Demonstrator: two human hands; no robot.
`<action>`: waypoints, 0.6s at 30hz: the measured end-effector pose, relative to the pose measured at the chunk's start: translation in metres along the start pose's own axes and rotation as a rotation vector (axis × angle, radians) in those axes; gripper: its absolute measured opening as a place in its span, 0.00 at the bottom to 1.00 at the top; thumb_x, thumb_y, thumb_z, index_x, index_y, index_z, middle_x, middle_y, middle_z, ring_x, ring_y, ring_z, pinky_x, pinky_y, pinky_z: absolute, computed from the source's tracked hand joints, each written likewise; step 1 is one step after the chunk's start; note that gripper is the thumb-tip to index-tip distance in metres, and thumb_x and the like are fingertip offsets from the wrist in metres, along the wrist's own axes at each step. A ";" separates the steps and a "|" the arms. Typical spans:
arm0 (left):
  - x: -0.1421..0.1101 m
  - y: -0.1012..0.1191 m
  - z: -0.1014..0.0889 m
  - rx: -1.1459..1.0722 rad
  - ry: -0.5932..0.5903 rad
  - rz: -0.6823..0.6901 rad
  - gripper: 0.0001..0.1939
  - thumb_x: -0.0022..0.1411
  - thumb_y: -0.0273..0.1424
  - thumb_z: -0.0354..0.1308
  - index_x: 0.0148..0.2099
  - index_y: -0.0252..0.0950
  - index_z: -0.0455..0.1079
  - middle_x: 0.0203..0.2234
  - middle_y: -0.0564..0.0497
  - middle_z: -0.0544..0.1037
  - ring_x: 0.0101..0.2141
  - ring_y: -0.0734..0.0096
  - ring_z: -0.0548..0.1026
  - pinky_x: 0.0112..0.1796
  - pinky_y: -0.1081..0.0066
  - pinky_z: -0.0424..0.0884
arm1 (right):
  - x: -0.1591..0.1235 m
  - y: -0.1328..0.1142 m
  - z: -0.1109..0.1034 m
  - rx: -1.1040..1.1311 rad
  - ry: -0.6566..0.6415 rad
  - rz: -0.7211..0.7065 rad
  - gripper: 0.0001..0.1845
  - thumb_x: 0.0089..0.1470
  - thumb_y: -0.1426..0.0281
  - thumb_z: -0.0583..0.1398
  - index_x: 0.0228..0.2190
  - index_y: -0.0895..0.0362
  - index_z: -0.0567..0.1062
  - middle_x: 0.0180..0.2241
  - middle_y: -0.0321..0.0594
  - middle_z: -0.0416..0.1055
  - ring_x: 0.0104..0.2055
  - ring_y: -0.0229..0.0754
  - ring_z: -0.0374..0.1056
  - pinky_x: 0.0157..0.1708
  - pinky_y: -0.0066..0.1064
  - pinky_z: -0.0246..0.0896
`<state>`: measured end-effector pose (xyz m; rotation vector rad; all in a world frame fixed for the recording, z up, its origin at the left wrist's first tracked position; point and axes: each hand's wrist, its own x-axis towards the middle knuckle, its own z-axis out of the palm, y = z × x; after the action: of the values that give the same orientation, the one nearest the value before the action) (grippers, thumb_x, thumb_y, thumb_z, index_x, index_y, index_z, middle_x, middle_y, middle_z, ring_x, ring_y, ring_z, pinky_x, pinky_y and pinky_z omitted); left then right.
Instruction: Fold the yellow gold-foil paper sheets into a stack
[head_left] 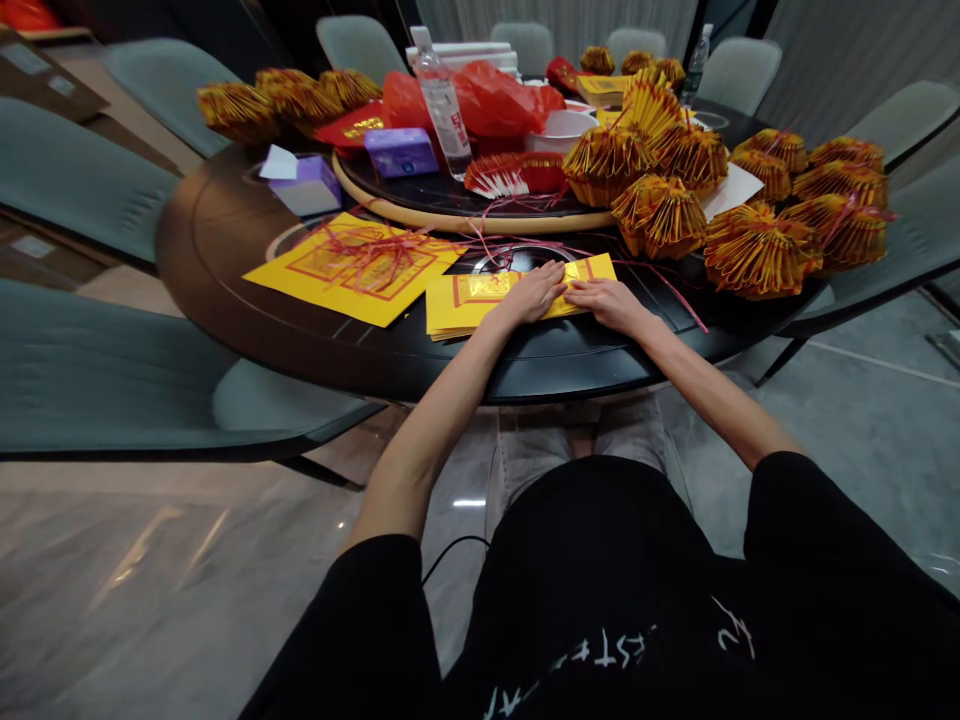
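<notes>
A round dark table (360, 365) is ringed by grey-green chairs (75, 175) on a glossy grey tiled floor (187, 600), in which light is reflected, and the room is backed by pale ridged curtains (862, 60).

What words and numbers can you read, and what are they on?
"EST", probably: black shirt; its other marks are unclear.
Clear bottle: red writing, too blurred.
Yellow paper stack: red print, too small.
Red packet: gold marks, unreadable.
I can't read any numbers.
</notes>
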<state>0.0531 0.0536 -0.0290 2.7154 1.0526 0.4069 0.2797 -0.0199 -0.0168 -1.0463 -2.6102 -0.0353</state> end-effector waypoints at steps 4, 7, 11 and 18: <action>0.001 -0.002 0.001 -0.002 -0.004 -0.003 0.36 0.77 0.46 0.34 0.76 0.31 0.55 0.75 0.40 0.56 0.75 0.58 0.51 0.73 0.56 0.48 | 0.000 0.001 0.000 0.010 -0.016 -0.027 0.35 0.56 0.86 0.55 0.60 0.52 0.77 0.61 0.42 0.76 0.67 0.46 0.68 0.65 0.39 0.60; 0.001 0.001 0.000 0.004 -0.012 -0.012 0.36 0.77 0.46 0.33 0.76 0.30 0.55 0.75 0.40 0.55 0.75 0.58 0.51 0.73 0.57 0.47 | 0.001 0.002 0.001 0.025 -0.026 -0.047 0.34 0.56 0.85 0.55 0.60 0.52 0.78 0.61 0.41 0.76 0.67 0.46 0.68 0.64 0.39 0.60; -0.001 0.009 -0.004 0.030 -0.046 -0.043 0.36 0.77 0.42 0.34 0.76 0.24 0.53 0.75 0.38 0.54 0.75 0.58 0.49 0.73 0.60 0.45 | 0.001 0.003 0.002 0.043 -0.037 -0.049 0.34 0.56 0.86 0.54 0.59 0.52 0.78 0.61 0.41 0.76 0.67 0.46 0.68 0.64 0.40 0.60; 0.000 0.008 -0.004 0.020 -0.045 -0.027 0.36 0.77 0.43 0.33 0.76 0.26 0.54 0.75 0.38 0.54 0.75 0.55 0.49 0.73 0.56 0.46 | 0.001 0.005 0.002 0.020 -0.048 -0.095 0.32 0.57 0.85 0.54 0.58 0.52 0.78 0.61 0.41 0.76 0.68 0.45 0.67 0.63 0.39 0.59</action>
<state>0.0564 0.0484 -0.0230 2.7115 1.0865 0.3309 0.2815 -0.0150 -0.0191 -0.9272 -2.6961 -0.0055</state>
